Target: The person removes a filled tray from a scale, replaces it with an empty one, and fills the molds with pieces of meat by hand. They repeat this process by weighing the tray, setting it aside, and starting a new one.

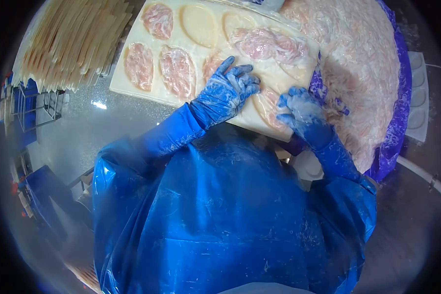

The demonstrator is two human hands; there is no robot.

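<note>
A white moulded tray (201, 90) with oval recesses lies in front of me, and flattened pieces of pale pink raw meat (177, 72) fill several of them. My left hand (226, 93), in a wet blue glove, rests over the tray with its fingers apart, partly covering a piece of meat (211, 64) in a middle recess. At the near right corner, my right hand (305, 115) has bent, spread fingers at the edge of another meat piece (268, 108); white residue coats the glove. A thicker lump of meat (269, 44) lies across the tray's upper right.
A large heap of raw meat (362, 73) on purple sheeting (402, 98) borders the tray on the right. Stacked thin trays or boards (71, 41) stand at upper left, beside a wet metal surface (100, 115). Another recessed white tray (417, 98) is at far right.
</note>
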